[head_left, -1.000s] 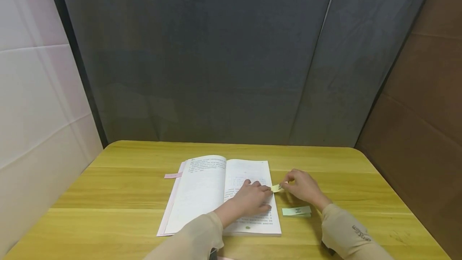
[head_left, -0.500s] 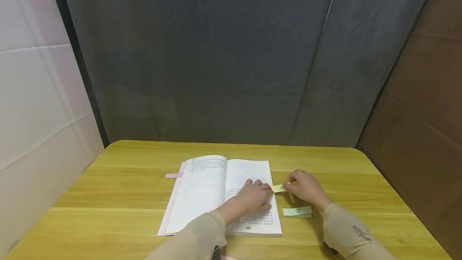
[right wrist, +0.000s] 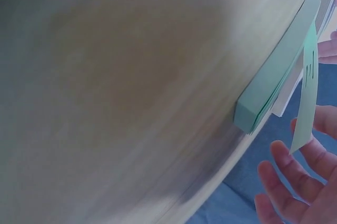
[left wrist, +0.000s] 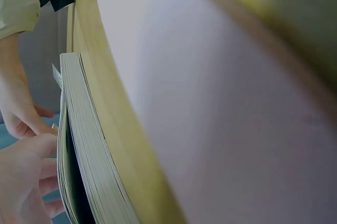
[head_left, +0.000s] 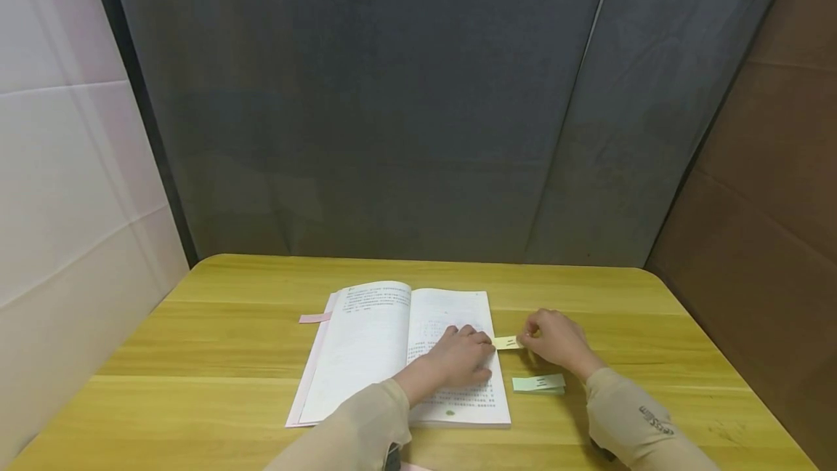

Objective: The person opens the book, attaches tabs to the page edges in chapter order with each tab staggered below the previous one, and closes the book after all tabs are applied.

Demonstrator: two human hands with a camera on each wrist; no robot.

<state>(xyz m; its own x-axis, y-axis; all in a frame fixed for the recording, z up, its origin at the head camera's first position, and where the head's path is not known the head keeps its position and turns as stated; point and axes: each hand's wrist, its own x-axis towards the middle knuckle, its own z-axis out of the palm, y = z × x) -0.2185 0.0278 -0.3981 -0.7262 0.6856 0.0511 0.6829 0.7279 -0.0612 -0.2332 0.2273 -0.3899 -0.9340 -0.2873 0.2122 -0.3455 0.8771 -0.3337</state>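
Note:
A book (head_left: 362, 365) lies open on the table, its right page under my left hand (head_left: 455, 358). That hand rests with fingers spread loosely, fingertips near the page's outer edge. From this edge a yellow sticky note strip (head_left: 507, 342) with dark marks sticks out to the right. My right hand (head_left: 556, 340) pinches the strip's outer end between thumb and index finger. In the right wrist view the other fingers (right wrist: 287, 182) are spread, and a green strip hides the pinch. Just below this hand lies a green sticky note pad (head_left: 538, 385), its marked top strip (right wrist: 309, 77) lifted.
A pink strip (head_left: 314, 318) juts from the book's left side. Part of a pale pink sheet (left wrist: 210, 108) looms large and blurred in the left wrist view. The wooden table (head_left: 196, 355) meets a dark curtain (head_left: 392, 129) at the back.
My right hand has shifted slightly right along the yellow strip, so more of it shows and it lies straighter. The left hand stays in place on the page.

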